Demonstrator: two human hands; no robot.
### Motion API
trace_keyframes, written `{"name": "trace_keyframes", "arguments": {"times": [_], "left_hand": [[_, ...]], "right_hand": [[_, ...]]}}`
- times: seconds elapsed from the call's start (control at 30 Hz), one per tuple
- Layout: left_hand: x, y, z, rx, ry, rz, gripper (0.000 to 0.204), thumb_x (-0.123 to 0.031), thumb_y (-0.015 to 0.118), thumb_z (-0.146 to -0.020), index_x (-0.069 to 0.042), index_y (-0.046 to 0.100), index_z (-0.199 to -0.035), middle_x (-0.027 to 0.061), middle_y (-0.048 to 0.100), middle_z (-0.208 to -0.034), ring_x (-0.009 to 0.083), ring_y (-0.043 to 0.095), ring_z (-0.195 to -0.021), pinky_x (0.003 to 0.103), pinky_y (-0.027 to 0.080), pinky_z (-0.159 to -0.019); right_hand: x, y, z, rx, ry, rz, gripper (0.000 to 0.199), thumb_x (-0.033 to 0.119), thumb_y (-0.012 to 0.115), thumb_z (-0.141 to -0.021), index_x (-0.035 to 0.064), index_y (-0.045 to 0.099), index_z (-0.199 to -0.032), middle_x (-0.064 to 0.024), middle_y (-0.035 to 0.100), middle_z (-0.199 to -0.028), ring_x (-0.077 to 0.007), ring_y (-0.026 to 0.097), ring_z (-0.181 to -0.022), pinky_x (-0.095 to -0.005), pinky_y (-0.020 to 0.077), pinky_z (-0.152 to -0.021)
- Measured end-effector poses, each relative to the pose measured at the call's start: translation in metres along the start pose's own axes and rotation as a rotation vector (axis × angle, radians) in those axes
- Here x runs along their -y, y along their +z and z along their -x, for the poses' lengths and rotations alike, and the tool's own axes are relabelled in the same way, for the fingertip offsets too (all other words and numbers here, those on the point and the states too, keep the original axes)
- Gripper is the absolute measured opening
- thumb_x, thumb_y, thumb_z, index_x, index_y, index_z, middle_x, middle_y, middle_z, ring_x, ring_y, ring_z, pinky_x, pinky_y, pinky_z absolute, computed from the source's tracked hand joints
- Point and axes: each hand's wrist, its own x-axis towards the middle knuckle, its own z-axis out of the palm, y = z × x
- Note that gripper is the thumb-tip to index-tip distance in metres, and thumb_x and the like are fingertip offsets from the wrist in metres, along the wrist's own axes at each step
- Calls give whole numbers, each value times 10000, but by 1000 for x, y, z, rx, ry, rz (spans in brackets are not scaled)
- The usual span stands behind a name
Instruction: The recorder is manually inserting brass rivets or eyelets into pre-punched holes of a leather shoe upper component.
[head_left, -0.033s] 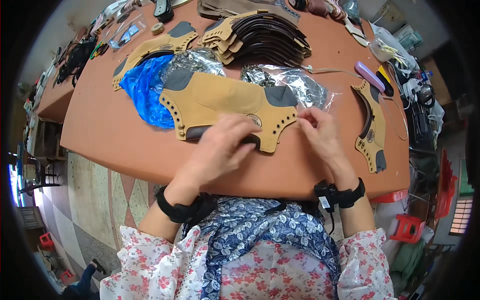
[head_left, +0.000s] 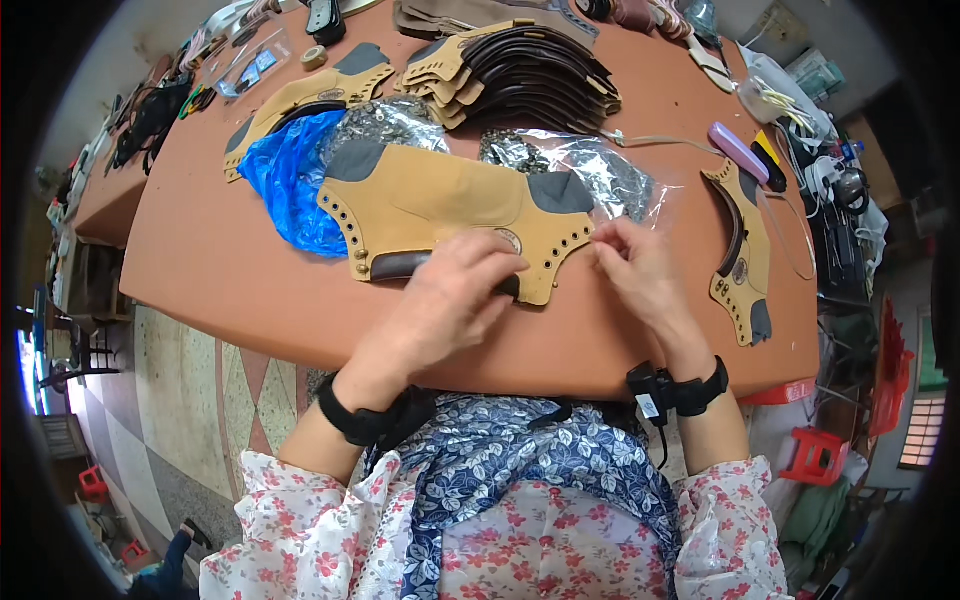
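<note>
A tan shoe upper [head_left: 425, 190] with grey patches, a dark padded collar and rows of eyelets lies spread in front of me. My left hand [head_left: 455, 295] is over its front edge, covering part of the collar. The thumb stands apart from the curved fingers, and no held object shows. At the upper's right tip, beside the eyelets, my right hand [head_left: 635, 262] has thumb and fingertips pinched together. Whatever is between them is too small to make out. Behind the upper lie a blue plastic bag [head_left: 290, 190] and clear bags of small metal parts [head_left: 515, 152].
A stack of similar uppers [head_left: 540, 75] stands at the back. Single uppers lie at the far left [head_left: 290, 105] and at the right [head_left: 742, 250]. A purple-handled tool [head_left: 738, 152] and a tape roll [head_left: 314, 57] are on the brown table [head_left: 220, 270].
My left hand has shifted slightly to the right along the upper's front edge, showing more of the dark collar. My right hand has moved only a little at the tip.
</note>
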Motion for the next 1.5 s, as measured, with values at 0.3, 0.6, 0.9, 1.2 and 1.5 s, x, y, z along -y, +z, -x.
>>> {"name": "trace_keyframes", "arguments": {"times": [0.3,0.6,0.9,1.2,1.5], "left_hand": [[10,26,-3,66,69,-381,386,-35,643,-686,-100,578,-1061,63,544,-1080,231,511,-1069,366,372,-879],[15,2,-15,-368,-153,13,148,-72,579,-845,-54,611,-988,120,630,-787,273,614,-663,330,477,-588],[20,-27,-19,-492,-403,780,170,-118,506,-930,-5,570,-1038,-30,579,-843,18,504,-725,161,410,-635],[25,-30,-10,-488,-468,904,171,-99,523,-914,1,567,-1046,-5,602,-873,21,526,-734,165,430,-654],[22,-31,-9,-394,-503,931,205,-55,512,-889,6,563,-1077,-17,592,-802,9,508,-651,140,399,-565]], "right_hand": [[7,13,11,62,8,-105,163,91,549,-820,-24,614,-916,-145,653,-799,-227,628,-724,-327,484,-687],[6,7,10,2,3,-58,160,82,568,-800,-28,627,-900,-162,649,-789,-258,628,-725,-348,483,-686],[16,21,-6,-20,-194,284,133,72,594,-783,-38,626,-849,-183,635,-768,-319,621,-699,-375,475,-653],[21,28,-13,-11,-229,401,124,70,606,-772,-53,603,-787,-232,609,-756,-385,601,-729,-434,471,-661],[8,39,-14,-74,-379,529,50,-1,558,-753,-43,535,-766,-238,576,-806,-407,560,-778,-470,444,-676]]}}
